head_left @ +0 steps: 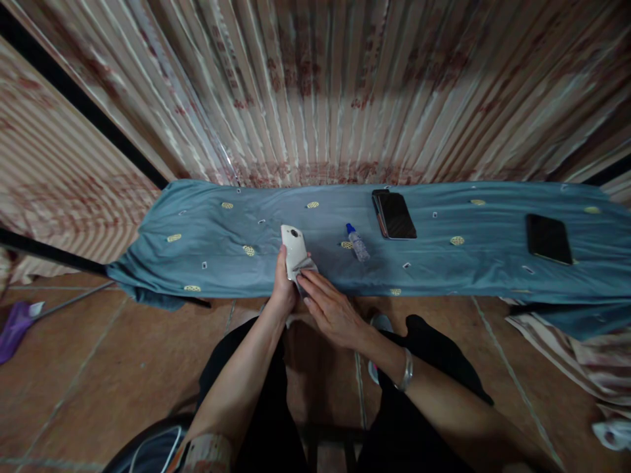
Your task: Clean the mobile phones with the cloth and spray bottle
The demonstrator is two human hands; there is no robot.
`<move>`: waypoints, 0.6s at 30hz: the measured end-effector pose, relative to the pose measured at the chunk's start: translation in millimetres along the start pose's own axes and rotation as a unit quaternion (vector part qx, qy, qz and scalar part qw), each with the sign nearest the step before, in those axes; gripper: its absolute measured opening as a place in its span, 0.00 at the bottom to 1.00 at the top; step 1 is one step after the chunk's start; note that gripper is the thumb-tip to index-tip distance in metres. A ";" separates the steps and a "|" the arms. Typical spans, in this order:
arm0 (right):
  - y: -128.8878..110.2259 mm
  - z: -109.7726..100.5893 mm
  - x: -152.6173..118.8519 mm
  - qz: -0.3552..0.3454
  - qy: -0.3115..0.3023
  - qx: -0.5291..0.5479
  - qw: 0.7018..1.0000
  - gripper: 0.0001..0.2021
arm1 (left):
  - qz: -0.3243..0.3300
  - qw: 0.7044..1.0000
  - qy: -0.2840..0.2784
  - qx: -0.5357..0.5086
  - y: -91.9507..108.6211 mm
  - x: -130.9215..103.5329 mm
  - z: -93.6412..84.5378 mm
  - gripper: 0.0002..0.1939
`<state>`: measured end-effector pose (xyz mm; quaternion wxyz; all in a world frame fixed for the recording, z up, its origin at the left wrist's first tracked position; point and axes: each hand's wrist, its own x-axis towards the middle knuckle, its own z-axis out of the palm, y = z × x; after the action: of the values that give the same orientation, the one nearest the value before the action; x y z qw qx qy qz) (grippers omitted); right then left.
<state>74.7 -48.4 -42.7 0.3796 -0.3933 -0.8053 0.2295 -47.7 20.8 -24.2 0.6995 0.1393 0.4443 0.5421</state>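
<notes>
A white smartphone (294, 246) lies in my left hand (282, 279), its back with a round dark camera facing up. The fingers of that hand wrap round the phone's lower left side. Against the phone's lower end, my right hand (331, 307) presses a small grey cloth (304, 264) under its fingertips. Part of the cloth hangs below the phone's edge. Just to the right, a small clear bottle (359, 246) with a blue cap rests on its side on the blue cloth-covered bench (276, 203).
Farther right lies a stack of dark phones (396, 215), and another dark phone (549, 238) sits near the bench's right end. A pleated curtain (305, 98) hangs behind. On the tiled floor at left is a purple dustpan-like object (14, 332); black bars (83, 92) frame the left side.
</notes>
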 end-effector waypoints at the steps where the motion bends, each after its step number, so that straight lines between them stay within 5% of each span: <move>1: 0.6 0.2 -0.5 0.007 0.000 -0.001 1.000 0.25 | 0.009 1.000 -0.001 -0.004 -0.1 -0.1 -0.1 0.28; 18: 22.2 -4.8 11.6 0.064 0.034 -0.035 0.997 0.25 | -0.018 0.998 -0.037 -0.042 -23.6 -5.4 5.3 0.19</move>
<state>84.1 -25.7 -49.6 0.3772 -0.4647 -0.7727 0.2115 -28.7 8.8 -34.6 0.7306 0.1215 0.3972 0.5420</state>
